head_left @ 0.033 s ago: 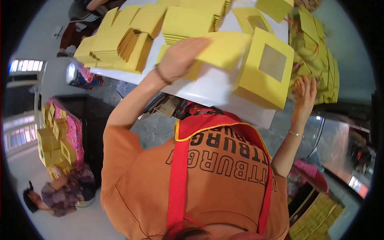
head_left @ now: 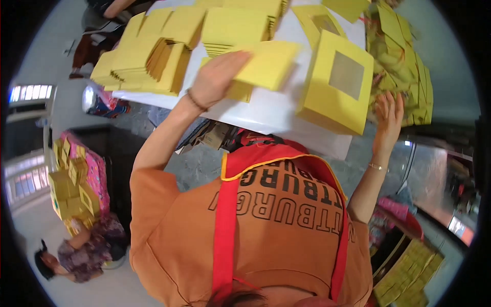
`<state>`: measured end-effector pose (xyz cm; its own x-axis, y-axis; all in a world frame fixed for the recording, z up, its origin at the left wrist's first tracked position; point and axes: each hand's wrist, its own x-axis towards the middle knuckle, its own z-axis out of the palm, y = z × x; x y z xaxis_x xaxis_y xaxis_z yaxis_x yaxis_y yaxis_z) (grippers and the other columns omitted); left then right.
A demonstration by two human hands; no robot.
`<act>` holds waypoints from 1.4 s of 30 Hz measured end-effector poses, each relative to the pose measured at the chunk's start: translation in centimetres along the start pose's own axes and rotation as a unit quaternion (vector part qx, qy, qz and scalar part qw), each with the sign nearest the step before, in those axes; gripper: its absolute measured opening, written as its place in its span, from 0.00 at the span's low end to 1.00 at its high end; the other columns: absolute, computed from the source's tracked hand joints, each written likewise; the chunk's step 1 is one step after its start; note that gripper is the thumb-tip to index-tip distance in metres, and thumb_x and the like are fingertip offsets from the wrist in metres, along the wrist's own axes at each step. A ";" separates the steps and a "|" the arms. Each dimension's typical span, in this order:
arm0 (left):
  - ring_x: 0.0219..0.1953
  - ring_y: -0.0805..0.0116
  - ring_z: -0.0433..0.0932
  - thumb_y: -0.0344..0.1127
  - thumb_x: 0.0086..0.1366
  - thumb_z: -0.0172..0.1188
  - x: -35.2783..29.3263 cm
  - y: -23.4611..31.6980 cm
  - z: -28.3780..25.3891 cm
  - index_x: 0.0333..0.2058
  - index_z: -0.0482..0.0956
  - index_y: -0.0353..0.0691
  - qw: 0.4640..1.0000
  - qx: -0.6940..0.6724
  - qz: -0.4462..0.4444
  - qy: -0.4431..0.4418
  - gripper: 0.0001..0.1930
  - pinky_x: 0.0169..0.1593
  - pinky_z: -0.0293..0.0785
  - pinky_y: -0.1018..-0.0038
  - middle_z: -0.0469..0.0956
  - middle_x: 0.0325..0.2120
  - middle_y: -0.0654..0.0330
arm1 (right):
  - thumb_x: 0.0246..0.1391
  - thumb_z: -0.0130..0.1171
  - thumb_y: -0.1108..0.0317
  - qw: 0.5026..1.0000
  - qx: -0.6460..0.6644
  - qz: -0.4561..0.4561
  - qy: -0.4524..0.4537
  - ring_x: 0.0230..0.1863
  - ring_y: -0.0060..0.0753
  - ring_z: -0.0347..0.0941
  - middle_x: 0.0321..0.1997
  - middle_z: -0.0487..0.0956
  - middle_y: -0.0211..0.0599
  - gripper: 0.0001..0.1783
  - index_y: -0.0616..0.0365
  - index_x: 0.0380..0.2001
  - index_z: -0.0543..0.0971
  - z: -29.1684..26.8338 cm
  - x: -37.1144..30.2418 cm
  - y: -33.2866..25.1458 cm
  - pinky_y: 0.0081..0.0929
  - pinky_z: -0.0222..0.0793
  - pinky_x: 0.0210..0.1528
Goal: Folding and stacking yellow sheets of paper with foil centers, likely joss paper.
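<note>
Bright barred windows (head_left: 31,92) line the left edge of the frame. Grey floor (head_left: 192,169) shows left of centre, below the white desk (head_left: 255,115) at upper centre; a pink-covered table (head_left: 99,179) stands at middle left.

Left hand (head_left: 217,77): shifted toward the person's left, carrying the yellow card (head_left: 267,61) with it.
Yellow card: its far end, formerly just beside the windowed yellow box (head_left: 330,100), now stands apart from it; that end is blurred and shows less length.
White table (head_left: 276,107): a wider strip uncovered between card and box.
Overall view: slightly turned; the yellow stack (head_left: 235,25) and box sit marginally higher and further left, the seated person (head_left: 92,248) marginally lower and further right.
</note>
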<state>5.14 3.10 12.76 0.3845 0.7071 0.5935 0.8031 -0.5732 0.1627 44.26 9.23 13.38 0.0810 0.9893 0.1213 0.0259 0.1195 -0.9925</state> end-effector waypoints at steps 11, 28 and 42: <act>0.48 0.59 0.70 0.28 0.43 0.57 -10.1 -5.8 4.4 0.51 0.69 0.41 0.990 0.072 -0.030 -0.120 0.30 0.49 0.68 0.66 0.72 0.47 0.56 | 0.60 0.48 0.66 0.999 -0.027 0.027 0.033 0.58 0.27 0.61 0.58 0.67 0.39 0.22 0.62 0.56 0.65 3.8 -1.4 1.6 0.23 0.54 0.60; 0.56 0.51 0.58 0.56 0.55 0.55 -13.0 -5.3 6.1 0.57 0.61 0.40 0.962 0.141 -0.069 -0.223 0.36 0.55 0.55 0.55 0.60 0.56 0.48 | 0.57 0.51 0.69 0.991 -0.046 0.043 0.116 0.52 0.25 0.66 0.53 0.71 0.36 0.22 0.65 0.54 0.67 4.0 -1.5 2.8 0.20 0.60 0.54; 0.48 0.52 0.62 0.56 0.56 0.53 -10.5 -4.3 5.1 0.59 0.59 0.69 0.944 0.183 -0.012 -0.276 0.31 0.44 0.61 0.57 0.61 0.51 0.48 | 0.57 0.52 0.64 0.992 -0.030 0.121 -0.004 0.53 0.24 0.65 0.55 0.69 0.36 0.26 0.61 0.57 0.64 0.5 -0.6 2.7 0.20 0.59 0.55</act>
<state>-0.02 0.29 1.79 0.4612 0.8840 0.0766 0.8794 -0.4438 -0.1726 43.82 9.02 10.61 0.0850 0.9890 -0.1207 0.0651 -0.1264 -0.9898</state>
